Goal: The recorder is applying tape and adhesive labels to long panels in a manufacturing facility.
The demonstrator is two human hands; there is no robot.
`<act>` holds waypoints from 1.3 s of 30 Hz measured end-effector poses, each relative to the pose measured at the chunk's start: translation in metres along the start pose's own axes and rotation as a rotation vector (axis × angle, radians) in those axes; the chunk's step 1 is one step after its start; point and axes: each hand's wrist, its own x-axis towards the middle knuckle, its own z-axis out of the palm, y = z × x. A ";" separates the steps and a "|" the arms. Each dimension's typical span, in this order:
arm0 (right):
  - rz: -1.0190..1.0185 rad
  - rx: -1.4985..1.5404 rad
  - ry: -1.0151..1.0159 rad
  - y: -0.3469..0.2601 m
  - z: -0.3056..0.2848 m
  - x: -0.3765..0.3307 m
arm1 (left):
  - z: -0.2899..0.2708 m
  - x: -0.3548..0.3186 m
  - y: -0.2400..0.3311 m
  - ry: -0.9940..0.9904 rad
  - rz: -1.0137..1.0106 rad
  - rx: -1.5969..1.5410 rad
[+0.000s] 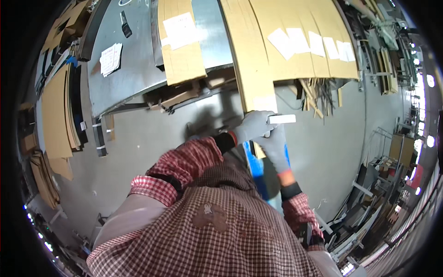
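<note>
At the near end of the tan strip [254,69]: left hand [254,125] and right hand [275,145], both grey-gloved, close together, the right nearer.
Strip: runs far from the hands, past the surface's near edge.
White bar [282,119]: sticks out right of the left hand, beyond the right hand.
Grip: fingers of both curled; cannot tell which hand holds strip or bar.
Writing: sheets [316,44] on the right panels [300,69] and papers [110,59] at left bear marks too small to read.
Surface [143,57]: grey; a black tool [125,27] lies far left.
Room: grey floor [138,138], cardboard [54,115] leaning at left, clutter [376,198] at right.
</note>
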 end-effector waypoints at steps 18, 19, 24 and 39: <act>-0.120 -1.513 -0.798 0.140 -0.092 0.124 | 0.012 0.000 0.015 -0.188 0.044 0.734; -0.119 -1.380 -0.685 0.140 -0.092 0.125 | 0.004 0.001 0.014 -0.190 0.117 0.611; -0.103 -0.809 -0.332 0.100 -0.093 0.091 | -0.024 0.008 -0.055 0.259 0.200 -0.316; -0.294 -0.327 -0.526 -0.050 -0.101 0.068 | -0.060 -0.039 -0.019 0.135 -0.058 -0.487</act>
